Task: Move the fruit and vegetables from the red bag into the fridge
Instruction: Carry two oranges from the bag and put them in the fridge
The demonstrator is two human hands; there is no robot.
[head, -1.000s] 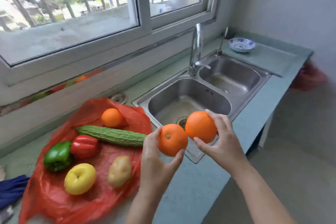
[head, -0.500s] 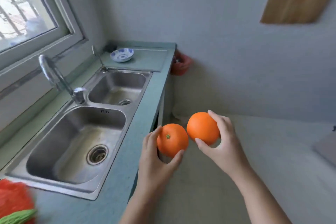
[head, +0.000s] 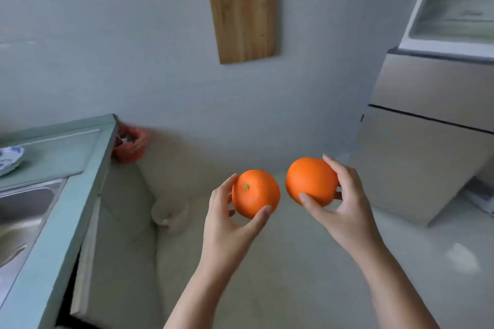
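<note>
- We take the wooden chopping board (head: 243,9) on the grey wall as our landmark; it hangs upright, top centre, and we read no writing on it.
- The fridge (head: 438,115), right of the board, is the largest thing: its upper door stands open onto pale shelves, and two beige drawer fronts below are shut. We see no brand or label on it.
- The green counter (head: 57,211) lies below and left of the board, with part of a steel sink (head: 20,211) set into it.
- A red bag-like thing (head: 132,145) sits on the floor past the counter's far corner, below-left of the board; we cannot tell what it holds.
- Our right hand (head: 344,205), below and right of the board, has fingers and thumb curled around one orange (head: 310,181), held in the air nearer the fridge.
- Our left hand (head: 230,224), almost straight below the board, grips the other orange (head: 255,193) between thumb and fingers, green stem spot facing us.
- The two oranges are close together but apart.
- A blue-and-white dish (head: 9,159) rests on the counter, far left of the board; its pattern is no readable writing.
</note>
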